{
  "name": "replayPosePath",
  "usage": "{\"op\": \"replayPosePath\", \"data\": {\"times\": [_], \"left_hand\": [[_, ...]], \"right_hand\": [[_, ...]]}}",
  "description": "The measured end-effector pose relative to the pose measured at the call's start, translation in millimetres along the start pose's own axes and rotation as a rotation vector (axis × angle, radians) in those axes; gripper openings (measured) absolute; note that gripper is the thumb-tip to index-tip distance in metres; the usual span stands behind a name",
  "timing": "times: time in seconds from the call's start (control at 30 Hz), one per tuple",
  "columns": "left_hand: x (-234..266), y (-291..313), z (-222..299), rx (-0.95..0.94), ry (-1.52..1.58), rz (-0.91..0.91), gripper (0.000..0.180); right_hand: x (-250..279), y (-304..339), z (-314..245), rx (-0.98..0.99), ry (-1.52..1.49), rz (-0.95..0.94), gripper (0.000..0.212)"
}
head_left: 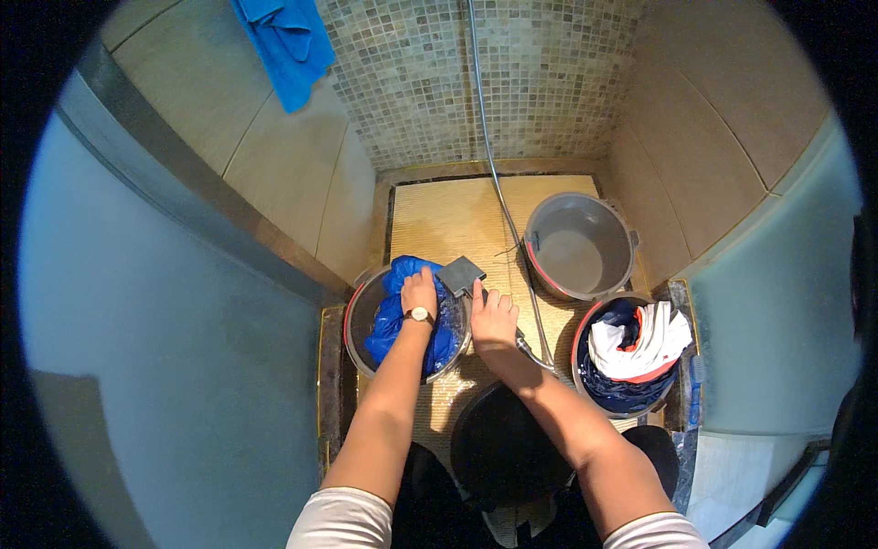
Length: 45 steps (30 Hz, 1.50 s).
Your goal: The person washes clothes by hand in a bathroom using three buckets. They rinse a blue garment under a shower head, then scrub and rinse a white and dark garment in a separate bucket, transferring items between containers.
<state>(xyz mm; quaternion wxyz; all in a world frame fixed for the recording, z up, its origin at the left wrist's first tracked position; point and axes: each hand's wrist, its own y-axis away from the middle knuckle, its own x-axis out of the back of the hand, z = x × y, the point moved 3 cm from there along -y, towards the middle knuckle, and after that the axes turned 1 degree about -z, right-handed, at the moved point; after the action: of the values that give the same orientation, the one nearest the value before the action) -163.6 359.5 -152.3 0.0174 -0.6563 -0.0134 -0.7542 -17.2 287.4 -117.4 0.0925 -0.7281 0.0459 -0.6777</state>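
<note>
My left hand (420, 295), with a watch on its wrist, is closed on a wet blue garment (386, 331) bunched up in the grey bucket (353, 325) at the left. My right hand (495, 320) is wrapped round the handle of a shower head (461, 274). Its square grey face is over the bucket's right rim, close to my left hand. Water glistens among the blue folds at the bucket's right side. My right hand partly hides the handle, and the metal hose (495, 174) runs from it up the far wall.
A grey bucket (585, 247) holding some water stands at the far right. Nearer, another bucket (580, 366) is heaped with white, orange and dark clothes (640, 340). A black round thing (503, 444) is between my legs. A blue towel (291, 55) hangs at upper left.
</note>
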Motion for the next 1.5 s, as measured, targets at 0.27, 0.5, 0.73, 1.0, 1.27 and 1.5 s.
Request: {"op": "replayPosePath", "data": {"times": [0.27, 0.5, 0.73, 1.0, 1.27, 1.5], "left_hand": [[55, 30, -53, 0.034, 0.433, 0.159, 0.012], [87, 72, -95, 0.202, 1.086, -0.055, 0.018], [82, 104, -63, -0.066, 0.198, -0.511, 0.019], [25, 91, -37, -0.236, -0.200, -0.603, 0.059], [17, 116, -48, -0.231, 0.535, -0.635, 0.019], [75, 132, -97, 0.682, -0.006, -0.192, 0.078]], "right_hand": [[12, -6, 4, -0.041, -0.033, -0.033, 0.052], [6, -10, -10, -0.075, -0.120, -0.005, 0.053], [-2, -8, -8, 0.077, -0.310, -0.102, 0.064], [1, 7, -28, 0.202, -0.448, -0.121, 0.070], [6, 35, -60, 0.348, -0.324, -0.286, 0.062], [-33, 51, -78, 0.304, 0.005, -0.180, 0.052]]}}
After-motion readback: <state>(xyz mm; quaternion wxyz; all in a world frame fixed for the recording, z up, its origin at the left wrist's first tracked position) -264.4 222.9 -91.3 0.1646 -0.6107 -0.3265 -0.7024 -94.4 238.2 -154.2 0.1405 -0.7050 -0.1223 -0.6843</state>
